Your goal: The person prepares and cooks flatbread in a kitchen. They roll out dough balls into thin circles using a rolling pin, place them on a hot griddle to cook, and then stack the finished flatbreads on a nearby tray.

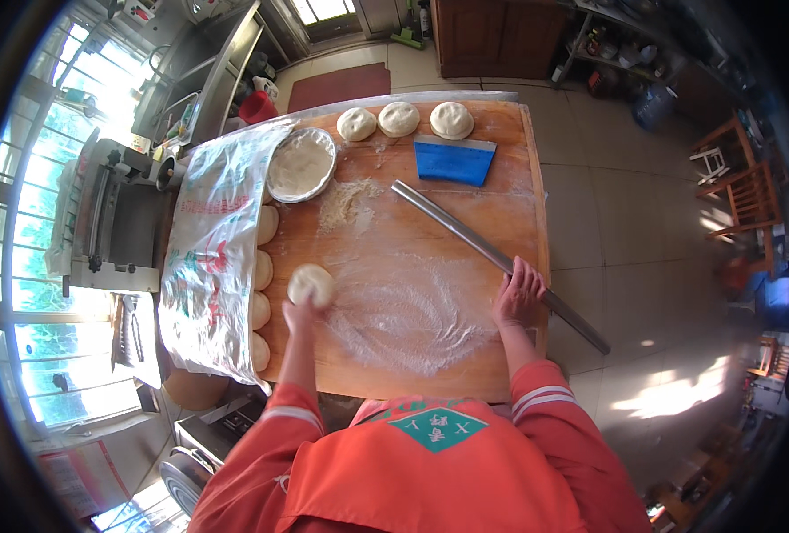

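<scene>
My left hand point(300, 313) grips the near edge of a round dough piece point(310, 283), slightly blurred, over the left part of a wooden board point(368, 373). At the board's right side my right hand point(520, 292) is closed around a long metal rolling pin point(461, 228). The pin slants from mid-board out past the right edge. Between my hands lies a swirled patch of white flour point(401, 320). More dough rounds point(262, 270) peek out from under a printed plastic sheet point(208, 253) at the left; the sheet hides the rest.
Three dough rounds point(398, 120) sit along the far edge, near a blue dough scraper point(454, 163). A metal bowl of flour point(301, 165) stands far left beside a loose flour heap point(349, 205). Left of the board is a roller machine point(118, 220); wooden chairs point(741, 193) stand far right.
</scene>
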Demonstrator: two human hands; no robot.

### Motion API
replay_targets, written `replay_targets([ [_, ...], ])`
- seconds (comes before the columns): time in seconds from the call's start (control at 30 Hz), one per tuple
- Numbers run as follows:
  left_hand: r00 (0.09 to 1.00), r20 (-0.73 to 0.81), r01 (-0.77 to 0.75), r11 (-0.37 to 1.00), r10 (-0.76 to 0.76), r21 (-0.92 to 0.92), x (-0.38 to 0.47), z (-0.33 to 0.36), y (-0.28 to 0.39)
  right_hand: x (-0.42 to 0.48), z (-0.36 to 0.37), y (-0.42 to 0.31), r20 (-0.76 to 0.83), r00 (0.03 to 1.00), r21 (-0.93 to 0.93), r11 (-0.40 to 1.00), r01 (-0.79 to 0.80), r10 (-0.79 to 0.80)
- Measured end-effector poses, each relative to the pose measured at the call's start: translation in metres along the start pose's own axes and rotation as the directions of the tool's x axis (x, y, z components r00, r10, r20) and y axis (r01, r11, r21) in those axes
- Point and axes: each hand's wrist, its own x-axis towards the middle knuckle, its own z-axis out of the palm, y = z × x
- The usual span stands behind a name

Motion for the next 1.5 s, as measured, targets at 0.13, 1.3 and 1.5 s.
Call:
replay_targets([
  [0.13, 0.956, 0.263, -0.242, 0.855, 0.130, 0.458, -0.113, 0.026, -0.024, 0.000, 0.002, -0.002, 0.011, 1.000, -0.011, 1.000, -0.027, 0.028],
  [1.3, 0.437, 0.479, -0.788, 0.067, 0.761, 0.612, -0.089, 0.093, 0.023, 0.038, -0.009, -0.078, 0.185, 0.935, 0.144, 0.949, 0.279, -0.303],
  [1.5, 0.817, 0.484, -0.577, 0.427, 0.314, 0.697, -0.067, 0.130, 0.045, 0.028, -0.006, -0.068, 0.107, 0.938, 0.162, 0.936, 0.312, -0.331],
])
